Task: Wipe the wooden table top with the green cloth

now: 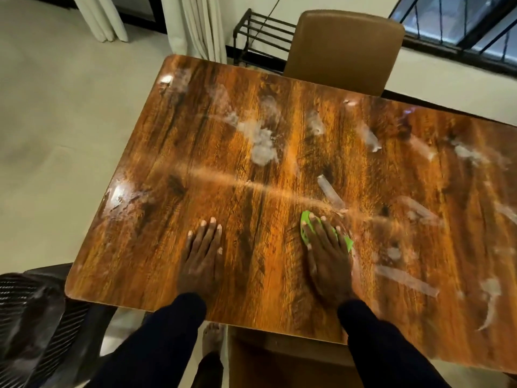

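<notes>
The wooden table top [156, 225] is glossy brown with dark grain and fills most of the head view. White smears [260, 141] streak its middle and right side. My right hand [327, 256] lies flat, palm down, near the front edge, pressing the green cloth [305, 226] onto the wood. Only the cloth's edges show, past my fingertips and beside my little finger. To the left, my left hand [202, 256] rests flat on bare wood with fingers slightly spread and nothing under it. Dark sleeves cover both forearms.
A tan chair [344, 49] stands at the far side, and another chair seat [279, 365] is tucked under the near edge. A dark slatted chair [33, 317] sits at the lower left. Behind are a black metal rack [260, 32], curtains and a barred window.
</notes>
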